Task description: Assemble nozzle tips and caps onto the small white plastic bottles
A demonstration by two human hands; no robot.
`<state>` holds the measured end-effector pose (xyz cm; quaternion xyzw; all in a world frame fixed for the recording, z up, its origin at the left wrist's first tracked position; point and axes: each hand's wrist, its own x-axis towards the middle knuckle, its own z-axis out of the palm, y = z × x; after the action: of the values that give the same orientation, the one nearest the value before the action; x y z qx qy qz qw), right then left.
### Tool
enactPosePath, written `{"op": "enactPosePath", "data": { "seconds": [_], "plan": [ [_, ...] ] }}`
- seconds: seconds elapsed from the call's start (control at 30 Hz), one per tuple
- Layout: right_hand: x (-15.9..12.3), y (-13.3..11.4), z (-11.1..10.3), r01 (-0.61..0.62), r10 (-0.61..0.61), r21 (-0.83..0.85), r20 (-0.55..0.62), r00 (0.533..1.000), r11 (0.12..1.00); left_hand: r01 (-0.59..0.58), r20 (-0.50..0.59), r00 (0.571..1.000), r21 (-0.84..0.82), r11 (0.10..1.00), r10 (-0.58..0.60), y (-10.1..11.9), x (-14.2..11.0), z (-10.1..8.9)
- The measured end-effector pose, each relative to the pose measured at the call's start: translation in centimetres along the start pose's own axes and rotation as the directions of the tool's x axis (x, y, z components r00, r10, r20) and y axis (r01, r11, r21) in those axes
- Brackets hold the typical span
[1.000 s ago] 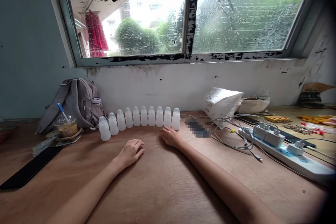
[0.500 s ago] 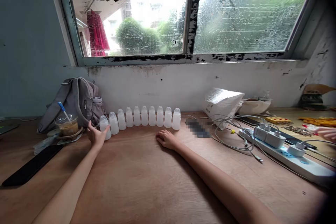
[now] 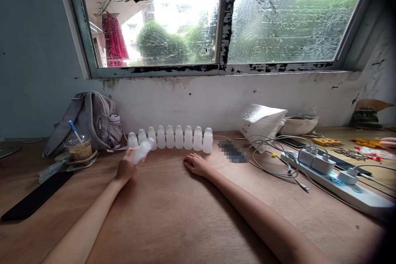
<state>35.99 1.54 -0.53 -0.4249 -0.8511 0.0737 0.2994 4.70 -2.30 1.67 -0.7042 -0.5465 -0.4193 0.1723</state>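
Observation:
My left hand [image 3: 126, 166] is closed around a frosted white baby bottle [image 3: 144, 151] with a clear cap, tilted to the right above the table. Behind it, several matching bottles [image 3: 170, 138] stand upright in a curved row; the held bottle and my hand partly cover those at the row's left end. On the table in front of the right part of the row rests my right hand [image 3: 194, 163], fingers lying loosely on the wood with nothing in them.
Left of the row are a grey backpack [image 3: 93, 123], a cup with a straw [image 3: 79, 150] and a flat black strip [image 3: 37, 196]. To the right lie a white bag [image 3: 262, 121], tangled cables [image 3: 269, 169] and a power strip [image 3: 365, 200]. Another person's hand [image 3: 388, 143] shows at the right edge.
My left hand has lifted the leftmost bottle out of the row, moved it right and tipped it over to the right. My right hand stays still.

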Motion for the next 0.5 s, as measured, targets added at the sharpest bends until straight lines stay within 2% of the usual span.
{"op": "enactPosePath", "data": {
  "seconds": [0.03,0.07,0.1,0.13,0.23,0.37,0.5],
  "plan": [
    [0.0,0.1,-0.1,-0.018,0.019,0.028,-0.02,1.0,0.999,-0.158,0.096,0.983,0.016,0.987,0.156,0.8,-0.2,0.2],
    [0.0,0.1,-0.2,-0.04,0.043,0.06,-0.046,0.998,0.997,-0.284,0.179,0.944,0.017,0.959,0.276,1.6,-0.5,0.5],
    [0.0,0.2,-0.3,-0.062,0.069,0.091,-0.076,0.995,0.994,-0.363,0.229,0.908,0.017,0.931,0.35,2.4,-0.7,0.8],
    [0.0,0.2,-0.3,-0.083,0.095,0.115,-0.107,0.99,0.99,-0.393,0.248,0.892,0.015,0.919,0.377,3.2,-0.9,1.3],
    [-0.1,-0.4,-0.2,-0.144,0.197,0.267,-0.181,0.964,0.953,-0.381,0.254,0.897,0.028,0.924,0.362,5.5,-1.0,2.6],
    [0.2,-1.9,0.6,-0.209,0.344,0.571,-0.138,0.929,0.794,-0.388,0.291,0.88,-0.016,0.922,0.375,8.0,-0.1,4.6],
    [0.7,-2.2,1.0,-0.261,0.466,0.6,-0.214,0.858,0.756,-0.375,0.297,0.874,-0.092,0.922,0.385,10.1,0.4,6.1]
  ]
}}
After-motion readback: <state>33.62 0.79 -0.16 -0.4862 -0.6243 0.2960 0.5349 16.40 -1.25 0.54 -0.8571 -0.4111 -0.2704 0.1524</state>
